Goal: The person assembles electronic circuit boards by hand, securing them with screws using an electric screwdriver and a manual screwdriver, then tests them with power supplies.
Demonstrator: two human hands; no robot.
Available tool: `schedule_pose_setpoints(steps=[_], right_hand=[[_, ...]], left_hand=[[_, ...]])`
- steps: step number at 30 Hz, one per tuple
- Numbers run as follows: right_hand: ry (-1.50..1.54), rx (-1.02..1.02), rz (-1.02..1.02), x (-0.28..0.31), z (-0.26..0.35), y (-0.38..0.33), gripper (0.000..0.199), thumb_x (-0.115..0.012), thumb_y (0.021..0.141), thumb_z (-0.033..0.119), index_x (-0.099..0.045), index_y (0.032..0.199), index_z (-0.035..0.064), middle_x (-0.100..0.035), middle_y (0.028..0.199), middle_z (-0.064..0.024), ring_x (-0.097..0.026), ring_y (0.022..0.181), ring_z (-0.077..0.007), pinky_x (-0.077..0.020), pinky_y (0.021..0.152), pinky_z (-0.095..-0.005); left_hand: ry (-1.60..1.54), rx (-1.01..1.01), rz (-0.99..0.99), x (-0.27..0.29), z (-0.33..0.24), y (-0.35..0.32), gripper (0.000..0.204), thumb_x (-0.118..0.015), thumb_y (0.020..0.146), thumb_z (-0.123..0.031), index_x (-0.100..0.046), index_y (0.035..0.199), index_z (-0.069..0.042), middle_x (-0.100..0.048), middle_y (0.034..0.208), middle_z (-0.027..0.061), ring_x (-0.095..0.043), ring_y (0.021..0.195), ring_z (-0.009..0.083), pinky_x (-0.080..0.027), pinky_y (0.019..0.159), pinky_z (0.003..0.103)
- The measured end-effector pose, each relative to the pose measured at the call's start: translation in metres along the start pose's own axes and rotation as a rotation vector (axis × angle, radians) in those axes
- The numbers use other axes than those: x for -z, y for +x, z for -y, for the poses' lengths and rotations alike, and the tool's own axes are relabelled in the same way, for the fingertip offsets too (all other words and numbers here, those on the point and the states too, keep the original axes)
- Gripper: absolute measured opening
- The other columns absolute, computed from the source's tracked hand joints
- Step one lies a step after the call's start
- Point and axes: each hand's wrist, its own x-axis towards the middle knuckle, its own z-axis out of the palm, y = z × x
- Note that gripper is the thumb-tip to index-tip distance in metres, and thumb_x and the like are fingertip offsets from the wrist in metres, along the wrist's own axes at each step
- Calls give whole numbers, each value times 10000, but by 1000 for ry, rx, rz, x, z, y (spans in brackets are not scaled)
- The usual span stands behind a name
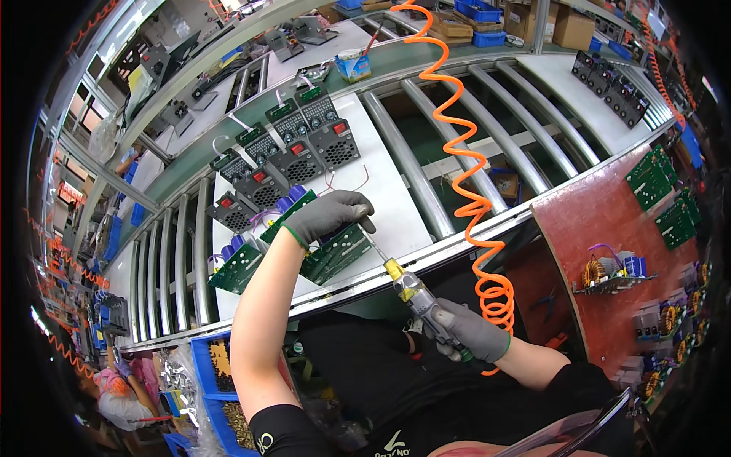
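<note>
Grey-gloved left hand (329,214) is clenched down on the green rectangular circuit board (335,251) at frame centre, pinning it to the white desk (396,190), so the right hand (468,332), gripping the yellow-and-grey powered screwdriver (415,293), can drive its tip in.

Beyond the fingers runs a conveyor of long metal rollers (487,129), with a green belt line (411,57) behind it. Farther off stand cardboard boxes (571,27) and blue crates (478,11). Right of the fingers sits a reddish-brown bench (601,221). Far to their left, windows (76,107) let daylight in.
</note>
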Motion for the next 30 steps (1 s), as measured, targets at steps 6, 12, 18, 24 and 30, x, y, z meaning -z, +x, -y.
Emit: schedule_pose_setpoints(steps=[6,12,18,24,30], right_hand=[[18,-14,2,3,3,-4,431,-470,1003,482,-522,1074,60,-547,691,-39,-510,477,-80,-389,400,-222],[-14,-18,7,2,3,-2,433,-471,1002,480,-522,1113,65,-550,712,-37,-528,504,-80,-399,401,-223],[-12,-4,-21,-3,6,-7,436,-468,1004,486,-522,1095,63,-547,746,-38,-519,515,-75,-406,405,-222],[70,-18,27,-4,19,-13,469,-446,1016,519,-541,1047,61,-546,757,-42,-515,521,-73,-410,402,-221],[111,-43,24,-5,26,-18,493,-441,1018,543,-544,990,62,-553,755,-41,-502,498,-69,-406,395,-210]], left_hand=[[60,69,10,1,-7,-1,254,-559,1007,-257,-628,1077,-23,-738,963,92,-598,845,118,-469,805,286],[380,23,-181,-17,-11,8,491,-409,1051,-433,-627,870,-32,-666,774,81,-567,717,186,-464,748,349],[728,35,-292,-27,-5,15,626,-342,1047,-512,-567,769,2,-578,694,153,-536,676,305,-451,735,434],[729,11,-314,-31,-13,10,624,-338,1046,-510,-561,773,4,-570,697,173,-533,680,326,-445,733,460],[730,41,-360,-33,-11,12,596,-366,1036,-494,-555,767,3,-563,695,166,-519,669,307,-430,708,448]])
